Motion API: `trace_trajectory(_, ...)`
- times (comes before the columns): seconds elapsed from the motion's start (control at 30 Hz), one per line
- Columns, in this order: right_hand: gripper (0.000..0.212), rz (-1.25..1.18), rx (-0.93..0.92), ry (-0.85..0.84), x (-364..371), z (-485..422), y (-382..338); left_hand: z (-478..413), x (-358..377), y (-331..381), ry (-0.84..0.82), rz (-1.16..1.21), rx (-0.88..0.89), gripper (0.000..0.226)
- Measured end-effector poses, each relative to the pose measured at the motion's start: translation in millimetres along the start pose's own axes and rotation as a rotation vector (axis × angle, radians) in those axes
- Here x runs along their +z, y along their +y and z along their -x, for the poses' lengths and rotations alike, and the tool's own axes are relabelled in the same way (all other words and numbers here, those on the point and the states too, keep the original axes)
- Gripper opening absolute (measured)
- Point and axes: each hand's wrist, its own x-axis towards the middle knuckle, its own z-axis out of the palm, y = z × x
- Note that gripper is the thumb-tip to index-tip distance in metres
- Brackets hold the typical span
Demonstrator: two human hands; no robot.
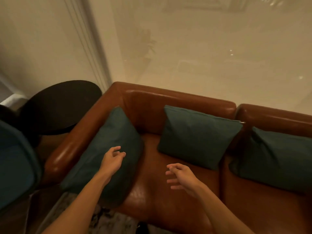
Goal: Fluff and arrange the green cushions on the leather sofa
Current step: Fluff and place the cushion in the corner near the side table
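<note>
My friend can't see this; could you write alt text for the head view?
Two bare hands reach over a brown leather sofa: the left hand at the left green cushion, the right hand above the seat. The middle cushion and right cushion lean against the backrest.

My left hand (112, 159) and right hand (181, 175) are bare. My left forearm (81, 200) and right forearm (219, 208) are slim and uncovered, skin showing all the way to the near edge. The right fingers (172, 181) look blurred.

Cream wall (202, 48), round dark side table (59, 105), patterned rug (109, 220)
</note>
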Motion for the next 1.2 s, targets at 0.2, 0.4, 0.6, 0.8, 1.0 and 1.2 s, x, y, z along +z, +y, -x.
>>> trace_trajectory(0.2,0.019,-0.014,0.045,-0.066,87.0,-12.2,0.9,-36.5,-63.7,-22.1,0.216,-0.222,0.069,0.051)
trace_trajectory(0.4,0.023,-0.155,0.175,-0.086,195.2,-40.6,7.7,-91.0,-118.6,-61.3,-0.033,-0.525,-0.113,0.111)
trace_trajectory(0.6,0.056,-0.305,0.292,-0.106,287.9,-53.5,5.1,-109.5,-142.1,-101.5,-0.269,-0.636,-0.148,0.125)
trace_trajectory(0.8,0.068,-0.465,0.257,-0.044,342.6,-76.7,3.1,-105.4,-135.2,-105.2,-0.155,-0.776,0.133,0.056)
trace_trajectory(1.0,0.069,-0.632,0.071,0.065,362.7,-97.9,1.6,-111.1,-133.4,-88.2,-0.11,-0.696,0.34,0.042)
trace_trajectory(1.2,0.083,-0.529,-0.031,0.195,353.9,-127.4,8.8,-120.3,-128.3,-73.8,-0.109,-0.615,0.368,0.04)
